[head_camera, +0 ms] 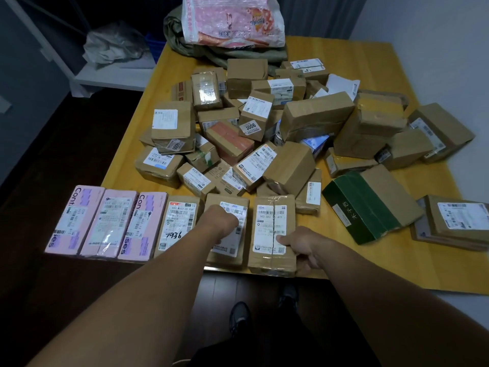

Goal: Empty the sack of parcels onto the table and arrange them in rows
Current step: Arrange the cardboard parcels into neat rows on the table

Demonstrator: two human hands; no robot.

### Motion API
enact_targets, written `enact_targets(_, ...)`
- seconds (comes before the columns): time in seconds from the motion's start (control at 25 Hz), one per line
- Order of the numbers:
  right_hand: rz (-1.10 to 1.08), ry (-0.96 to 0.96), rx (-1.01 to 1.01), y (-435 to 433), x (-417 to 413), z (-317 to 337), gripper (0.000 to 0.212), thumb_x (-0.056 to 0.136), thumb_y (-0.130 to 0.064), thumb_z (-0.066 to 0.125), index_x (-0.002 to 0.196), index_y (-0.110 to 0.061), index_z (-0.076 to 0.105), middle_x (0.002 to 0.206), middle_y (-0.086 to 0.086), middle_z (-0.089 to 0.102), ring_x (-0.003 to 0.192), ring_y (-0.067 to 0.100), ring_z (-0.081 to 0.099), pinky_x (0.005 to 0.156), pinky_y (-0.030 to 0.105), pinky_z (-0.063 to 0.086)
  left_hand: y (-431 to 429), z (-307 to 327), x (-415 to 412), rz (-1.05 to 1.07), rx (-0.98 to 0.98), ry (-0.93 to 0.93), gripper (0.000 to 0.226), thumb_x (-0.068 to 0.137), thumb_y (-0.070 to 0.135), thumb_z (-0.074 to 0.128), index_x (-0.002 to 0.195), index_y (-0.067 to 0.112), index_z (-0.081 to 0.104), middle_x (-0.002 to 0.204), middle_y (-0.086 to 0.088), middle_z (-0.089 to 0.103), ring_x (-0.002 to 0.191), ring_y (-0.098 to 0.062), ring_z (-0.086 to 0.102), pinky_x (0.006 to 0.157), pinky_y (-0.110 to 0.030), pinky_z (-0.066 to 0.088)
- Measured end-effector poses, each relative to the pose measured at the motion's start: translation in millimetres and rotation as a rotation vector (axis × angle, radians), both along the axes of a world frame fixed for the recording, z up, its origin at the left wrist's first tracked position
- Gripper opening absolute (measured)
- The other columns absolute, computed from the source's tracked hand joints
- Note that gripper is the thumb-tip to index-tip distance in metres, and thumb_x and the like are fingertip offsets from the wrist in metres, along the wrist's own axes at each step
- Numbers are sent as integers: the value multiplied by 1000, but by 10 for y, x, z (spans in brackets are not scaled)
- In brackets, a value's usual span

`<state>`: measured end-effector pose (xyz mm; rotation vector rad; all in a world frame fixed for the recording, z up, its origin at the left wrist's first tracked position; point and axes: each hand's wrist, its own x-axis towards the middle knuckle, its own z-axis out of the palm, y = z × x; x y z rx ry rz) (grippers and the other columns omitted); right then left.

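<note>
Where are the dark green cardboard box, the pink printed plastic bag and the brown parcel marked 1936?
dark green cardboard box (354, 198): head view, green top face.
pink printed plastic bag (232, 22): head view, front panel.
brown parcel marked 1936 (173, 235): head view, handwritten number.

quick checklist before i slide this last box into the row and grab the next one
1. Grip: right hand holds the end box, thumb on top: ok.
2. Neighbour steadied: left hand rests on the next box: ok.
3. Gap between those two closed: not ok, a slit shows.
4. Bare table right of the end box, up to the green box: ok.
5. End box overhanging the near edge: cannot tell.
6. Pile sorted: not ok.
</note>
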<state>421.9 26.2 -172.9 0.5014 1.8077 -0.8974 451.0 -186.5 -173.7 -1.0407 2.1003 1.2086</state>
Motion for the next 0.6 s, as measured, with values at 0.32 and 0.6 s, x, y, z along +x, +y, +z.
enact_targets(0.32,-14,97,27,-125,25,-337,19,103,-11,51,120,-7,58,112,12,68,89,27,67,64,39,55,84,-374,15,-166,-198,-17,25,78,19,72,100,8,65,99,-11,68,88,-29,67,74,-36,59)
enact_targets(0.6,-44,134,29,-159,45,-369,19,102,-8,40,96,-17,55,95,5,65,76,20,62,59,30,50,124,-495,-6,-219,-281,-42,34,75,24,75,106,11,65,106,-12,67,95,-30,66,83,-42,59)
